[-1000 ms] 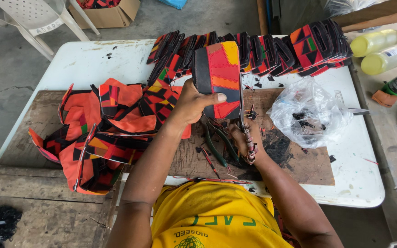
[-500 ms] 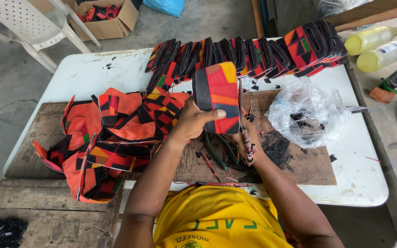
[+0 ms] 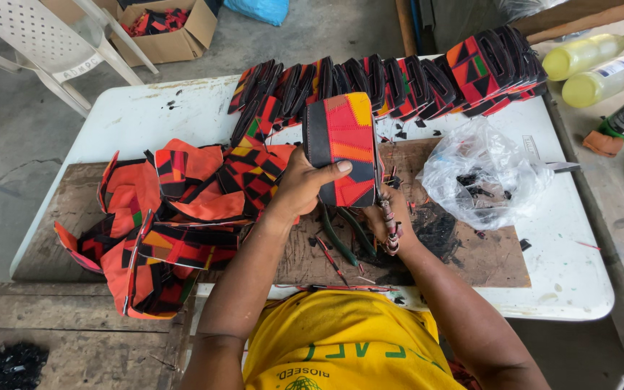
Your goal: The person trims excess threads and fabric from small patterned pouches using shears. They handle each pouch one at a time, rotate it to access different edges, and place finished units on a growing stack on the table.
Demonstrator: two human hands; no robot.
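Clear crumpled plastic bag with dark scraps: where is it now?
Head view: the clear plastic bag lies on the white table, right of the held red patchwork pouch, below the pouch row.

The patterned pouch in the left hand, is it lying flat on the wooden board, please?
No, the left hand holds the pouch upright above the wooden board.

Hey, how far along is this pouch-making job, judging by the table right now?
Done, it seems: a long row of finished pouches stands along the table's far edge. In hand: the left hand holds one patterned pouch upright while the right hand, partly hidden behind it, grips a small tool at its edge. Likely left: a heap of loose fabric pieces lies beside the left arm.
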